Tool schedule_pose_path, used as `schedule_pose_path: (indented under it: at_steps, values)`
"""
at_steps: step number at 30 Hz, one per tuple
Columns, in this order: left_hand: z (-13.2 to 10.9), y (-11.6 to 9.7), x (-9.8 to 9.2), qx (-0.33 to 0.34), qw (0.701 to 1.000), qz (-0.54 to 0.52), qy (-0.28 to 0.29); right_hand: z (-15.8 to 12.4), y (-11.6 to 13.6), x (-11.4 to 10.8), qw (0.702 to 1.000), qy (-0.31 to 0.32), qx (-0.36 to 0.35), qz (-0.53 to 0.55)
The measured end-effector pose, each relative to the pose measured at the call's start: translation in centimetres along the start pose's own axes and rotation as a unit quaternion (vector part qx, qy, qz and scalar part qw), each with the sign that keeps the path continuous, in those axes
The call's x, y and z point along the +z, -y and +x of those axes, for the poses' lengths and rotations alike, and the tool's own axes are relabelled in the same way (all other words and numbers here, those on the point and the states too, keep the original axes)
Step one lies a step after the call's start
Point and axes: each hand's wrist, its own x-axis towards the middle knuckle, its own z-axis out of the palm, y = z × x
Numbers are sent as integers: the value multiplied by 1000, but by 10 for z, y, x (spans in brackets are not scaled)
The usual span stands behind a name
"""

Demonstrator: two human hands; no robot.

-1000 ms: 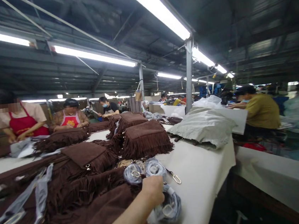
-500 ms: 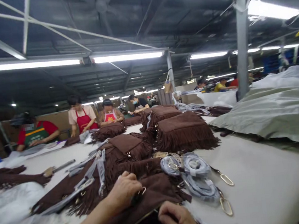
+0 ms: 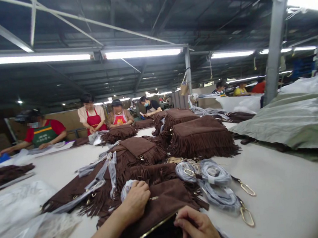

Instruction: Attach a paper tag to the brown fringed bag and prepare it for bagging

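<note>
A soft, suede-like brown bag (image 3: 171,197) lies on the pale, smooth surface (image 3: 283,191) before the person, its gold zip (image 3: 152,228) parted over a dark lining. The left hand (image 3: 137,200) is curled around a round coil (image 3: 126,189) in crinkled film, above the bag; the right hand (image 3: 199,226), fingers bent, pinches the bag's zipped edge. Three more film-wrapped coils (image 3: 216,173) lie just right of the bag, with three gold oval loops (image 3: 246,216) showing among them. Behind stand thick, flat-topped piles (image 3: 203,137) with shaggy fringe. Crumpled clear plastic (image 3: 20,209) spreads at left, a creased grey-green sheet (image 3: 292,116) at right. Three people in aprons (image 3: 49,132) work across the surface.
</note>
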Motion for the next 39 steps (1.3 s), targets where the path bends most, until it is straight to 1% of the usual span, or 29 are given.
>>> schedule_pose_path:
  at_steps: [2,4,6,8,10,12,14,17,20,23,26,33,39]
  values:
    - [3,1,-8,-24,999,-20,-36,1,-1,-1,999,3,2,35]
    - [7,-3,-22,-56,994,-38,-82,4,1,-1,996,0,12,87]
    - [14,-15,-36,-75,985,-78,-132,6,4,-1,989,-22,22,148]
    - [21,-32,-41,-68,969,-158,-177,9,8,-1,979,-56,21,196]
    - [26,-53,-32,-67,944,-256,-199,11,11,-2,976,-71,21,204]
    - [28,-70,-15,-88,920,-330,-190,11,10,-3,982,-66,31,172]
    - [28,-81,5,-106,907,-366,-180,10,8,-4,989,-57,42,127]
    - [26,-85,27,-77,906,-373,-184,9,6,-4,993,-60,57,86]
    - [26,-81,38,-65,906,-372,-193,10,8,-3,993,-68,82,55]
    - [26,-79,46,-68,905,-361,-213,14,10,-1,992,-69,98,32]
    - [25,-81,50,-50,908,-346,-229,19,11,1,992,-71,105,26]
    - [21,-88,48,-9,922,-297,-248,22,11,4,989,-99,102,31]
    - [19,-91,49,-10,923,-294,-248,19,10,3,987,-102,116,40]
